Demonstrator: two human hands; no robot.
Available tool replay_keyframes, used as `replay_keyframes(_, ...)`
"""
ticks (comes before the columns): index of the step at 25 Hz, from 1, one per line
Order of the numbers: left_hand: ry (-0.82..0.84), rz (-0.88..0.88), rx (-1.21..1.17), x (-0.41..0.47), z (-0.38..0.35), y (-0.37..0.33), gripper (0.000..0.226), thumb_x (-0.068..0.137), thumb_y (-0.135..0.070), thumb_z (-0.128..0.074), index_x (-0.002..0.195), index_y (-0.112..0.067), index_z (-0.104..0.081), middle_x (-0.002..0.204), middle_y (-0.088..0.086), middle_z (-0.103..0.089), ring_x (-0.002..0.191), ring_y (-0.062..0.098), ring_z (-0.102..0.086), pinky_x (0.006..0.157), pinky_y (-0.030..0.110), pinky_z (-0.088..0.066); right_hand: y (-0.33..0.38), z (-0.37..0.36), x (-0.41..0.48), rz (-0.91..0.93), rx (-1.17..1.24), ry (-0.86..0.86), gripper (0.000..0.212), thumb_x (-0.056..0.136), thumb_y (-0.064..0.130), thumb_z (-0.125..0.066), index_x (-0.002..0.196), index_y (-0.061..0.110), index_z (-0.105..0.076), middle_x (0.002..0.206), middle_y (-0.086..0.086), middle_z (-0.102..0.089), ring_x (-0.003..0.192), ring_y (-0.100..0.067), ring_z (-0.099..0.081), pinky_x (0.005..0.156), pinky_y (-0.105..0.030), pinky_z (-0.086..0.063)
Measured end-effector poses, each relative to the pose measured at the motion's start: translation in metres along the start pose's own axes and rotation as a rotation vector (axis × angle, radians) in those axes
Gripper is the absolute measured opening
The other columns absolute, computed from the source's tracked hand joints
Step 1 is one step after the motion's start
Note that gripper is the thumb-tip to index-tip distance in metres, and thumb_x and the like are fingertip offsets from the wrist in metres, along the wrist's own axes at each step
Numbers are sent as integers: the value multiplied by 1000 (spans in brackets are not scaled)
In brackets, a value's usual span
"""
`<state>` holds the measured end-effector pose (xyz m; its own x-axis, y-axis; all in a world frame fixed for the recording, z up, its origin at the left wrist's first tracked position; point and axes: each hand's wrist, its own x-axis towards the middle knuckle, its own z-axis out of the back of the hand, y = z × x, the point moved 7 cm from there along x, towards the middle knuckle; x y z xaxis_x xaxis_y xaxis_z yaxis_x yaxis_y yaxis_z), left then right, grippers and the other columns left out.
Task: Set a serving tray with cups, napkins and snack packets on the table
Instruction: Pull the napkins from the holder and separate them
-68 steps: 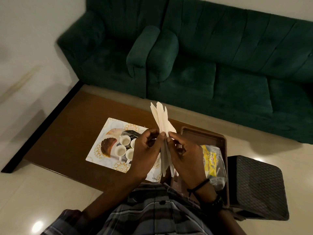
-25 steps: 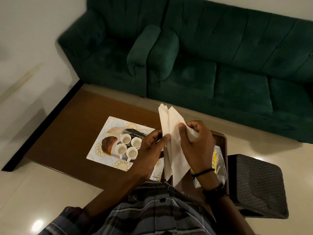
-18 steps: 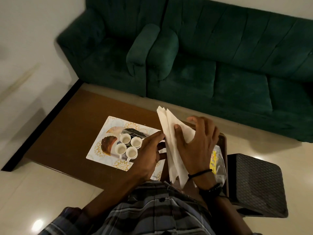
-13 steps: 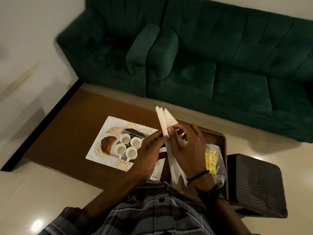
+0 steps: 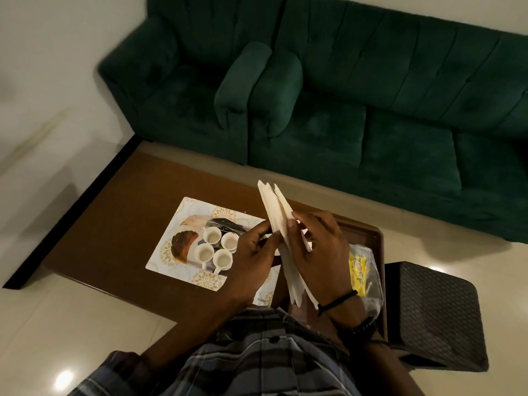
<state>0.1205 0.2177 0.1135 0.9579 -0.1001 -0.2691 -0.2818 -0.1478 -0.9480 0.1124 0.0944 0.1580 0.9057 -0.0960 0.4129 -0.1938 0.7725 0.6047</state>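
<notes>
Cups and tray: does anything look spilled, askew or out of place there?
Nothing is spilled. The four cups stand upright on the printed mat, not on the brown tray, which holds only the snack packet. Both hands hold the napkins.

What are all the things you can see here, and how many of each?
cups: four, white, clustered on the placemat
placemat: one, cream with gold print and food pictures, on the table
table: one, brown with a black edge, in front of the sofa
serving tray: one, brown, at the table's right end
snack packet: one, clear with a yellow label, in the serving tray
napkins: a few, white, held above the table
sofa: one, dark green, beyond the table
stool: one, black, right of the table
left hand: on the napkins
right hand: on the napkins
</notes>
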Motion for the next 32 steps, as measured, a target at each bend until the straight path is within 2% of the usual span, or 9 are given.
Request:
replay_keyframes(8, -45, -17, -6, 1, 4, -1, 31, 95, -8, -50, 91, -35, -65, 84, -20, -72, 81, 2, -71, 60, 16, -54, 18, -2, -8, 186, -5, 19, 21, 84, 11, -69, 102, 2, -71, 96, -15, -68, 85, -28, -67, 69, -38, -60)
replay_keyframes(12, -59, -24, -2, 1, 8, -1, 34, 96, -7, -48, 89, -36, -66, 82, -23, -74, 84, 1, -70, 62, 16, -54, 14, -10, -12, 207, 9, 245, 50, 73, 20, -71, 122, 12, -63, 110, -11, -61, 98, -28, -59, 84, -41, -55)
replay_keyframes(15, -89, -39, 16, 2, 12, -1, 31, 96, -10, -50, 90, -36, -67, 90, -16, -74, 92, 11, -70, 68, 23, -58, 7, -16, -15, 159, -9, 332, 60, 73, 17, -72, 132, 16, -57, 113, -13, -58, 101, -30, -57, 83, -39, -55)
replay_keyframes(18, -106, -49, 18, 2, 14, -1, 29, 95, -10, -52, 90, -35, -66, 93, -10, -73, 93, 15, -70, 70, 23, -58, 4, -15, -14, 77, 96, 299, 53, 79, 10, -70, 130, 13, -58, 113, -11, -62, 96, -20, -61, 80, -28, -55)
replay_keyframes(22, -129, -50, 11, 3, 17, 0, 27, 93, -9, -54, 92, -33, -67, 92, -10, -74, 91, 14, -72, 66, 20, -57, 2, -10, -10, -2, 211, 257, 45, 82, 10, -72, 125, 17, -61, 107, -2, -68, 79, -2, -60, 73, 0, -48)
replay_keyframes(25, -139, -52, 30, 3, 19, 2, 26, 87, -8, -62, 93, -32, -68, 90, -11, -75, 89, 12, -72, 68, 22, -57, 1, -10, -11, -70, 315, 283, 43, 85, 9, -69, 123, 26, -57, 105, 9, -65, 80, 6, -61, 73, 1, -47)
replay_keyframes(27, -153, -58, 41, 3, 21, 2, 30, 85, -4, -64, 89, -33, -68, 87, -10, -75, 86, 14, -72, 69, 26, -59, -3, -6, -10, -130, 340, 231, 40, 86, 8, -68, 122, 22, -60, 107, 10, -67, 84, 7, -63, 74, -5, -52)
replay_keyframes(30, -186, -77, 82, 3, 24, 1, 35, 84, -4, -64, 88, -39, -65, 91, -9, -72, 88, 15, -71, 78, 33, -59, -13, 12, -6, -202, 161, 25, 37, 87, 10, -67, 123, 15, -63, 107, 16, -61, 82, 15, -57, 72, -1, -52)
replay_keyframes(32, -195, -91, 122, 3, 24, 0, 34, 85, -7, -65, 89, -40, -62, 95, -9, -70, 91, 14, -69, 82, 36, -58, -6, 19, -4, -157, 69, -47, 33, 88, 12, -67, 120, 14, -63, 104, 13, -66, 76, 9, -59, 66, -3, -51)
